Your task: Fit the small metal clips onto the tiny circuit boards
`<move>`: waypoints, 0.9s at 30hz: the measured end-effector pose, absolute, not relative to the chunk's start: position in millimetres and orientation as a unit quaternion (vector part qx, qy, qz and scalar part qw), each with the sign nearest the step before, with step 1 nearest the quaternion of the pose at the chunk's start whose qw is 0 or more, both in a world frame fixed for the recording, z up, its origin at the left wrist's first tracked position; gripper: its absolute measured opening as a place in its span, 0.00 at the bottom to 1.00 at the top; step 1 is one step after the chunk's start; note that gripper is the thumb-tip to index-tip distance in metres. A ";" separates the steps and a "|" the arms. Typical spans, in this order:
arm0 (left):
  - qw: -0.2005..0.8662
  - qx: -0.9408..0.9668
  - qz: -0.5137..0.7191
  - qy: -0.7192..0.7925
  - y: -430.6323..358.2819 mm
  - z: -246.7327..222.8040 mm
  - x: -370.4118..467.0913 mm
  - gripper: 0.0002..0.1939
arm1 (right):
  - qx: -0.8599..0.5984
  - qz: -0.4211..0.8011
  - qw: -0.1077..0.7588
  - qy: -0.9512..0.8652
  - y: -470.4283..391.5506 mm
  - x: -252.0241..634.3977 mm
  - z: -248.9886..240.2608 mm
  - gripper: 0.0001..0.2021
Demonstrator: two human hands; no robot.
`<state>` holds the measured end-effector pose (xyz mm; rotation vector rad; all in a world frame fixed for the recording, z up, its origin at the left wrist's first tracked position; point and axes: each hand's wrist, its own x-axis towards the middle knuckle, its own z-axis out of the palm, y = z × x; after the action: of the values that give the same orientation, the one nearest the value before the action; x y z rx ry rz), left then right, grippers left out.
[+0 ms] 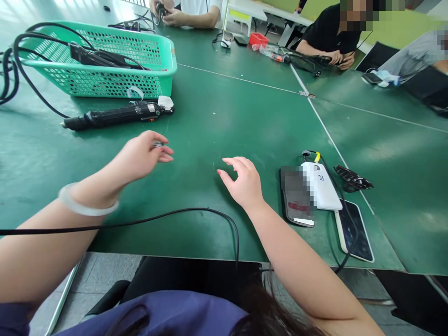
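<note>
My left hand (143, 156) hovers over the green table (210, 135), its fingers loosely spread and slightly blurred. A small silvery thing, perhaps a ring, shows at its fingers. Just beyond it lies a black electric screwdriver (115, 116) with a cord, apart from the hand. My right hand (245, 179) is above the table nearer the middle, thumb and fingers apart, holding nothing. To the right of that hand lie a dark phone-like object (294, 200), partly pixelated, a white device (325, 186) marked 21, and a white-edged phone (355, 231).
A teal basket (115, 81) holding black cords and an adapter stands at the far left. A black cable (168, 214) crosses the table before me. Coiled black cord (352, 179) lies at the right. Co-workers sit across the table, with a red box (258, 39) between two of them.
</note>
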<state>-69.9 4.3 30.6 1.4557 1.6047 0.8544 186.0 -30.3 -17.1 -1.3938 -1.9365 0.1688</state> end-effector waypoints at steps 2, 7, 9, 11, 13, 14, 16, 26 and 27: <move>0.268 0.629 0.314 0.659 -5.6 31.4 -101.0 0.07 | -0.553 0.073 0.366 -0.745 -28.0 189.4 -18.5 0.13; 0.110 0.669 0.118 0.725 -36.6 32.7 -154.6 0.04 | -0.551 0.083 0.363 -0.747 -27.3 188.8 -17.3 0.13; 0.099 0.676 0.092 0.724 -43.1 33.9 -166.1 0.05 | -0.550 0.083 0.361 -0.749 -28.2 187.3 -16.4 0.13; 0.093 0.685 0.073 0.719 -45.1 35.0 -174.0 0.04 | -0.549 0.084 0.360 -0.750 -28.5 186.4 -16.4 0.13; 0.061 0.694 0.010 0.717 -44.3 35.7 -179.1 0.08 | -0.548 0.085 0.359 -0.750 -28.1 186.3 -17.4 0.13; 0.040 0.698 -0.032 0.714 -43.4 35.8 -180.8 0.11 | -0.549 0.086 0.359 -0.750 -27.7 186.5 -18.1 0.13; 0.007 0.710 -0.096 0.697 -41.9 35.0 -184.0 0.16 | -0.550 0.088 0.359 -0.749 -26.9 187.2 -19.7 0.13; 0.004 0.689 -0.020 0.725 -47.9 27.8 -201.5 0.28 | -0.557 0.107 0.349 -0.746 -25.2 188.2 -21.6 0.13; 0.022 0.654 0.005 0.757 -49.1 30.1 -196.7 0.29 | -0.557 0.108 0.348 -0.746 -25.0 188.2 -21.6 0.13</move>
<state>-196.7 -49.1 30.1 2.0246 2.3436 0.0148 188.2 -25.0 -21.6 -1.4436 -1.9343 0.2812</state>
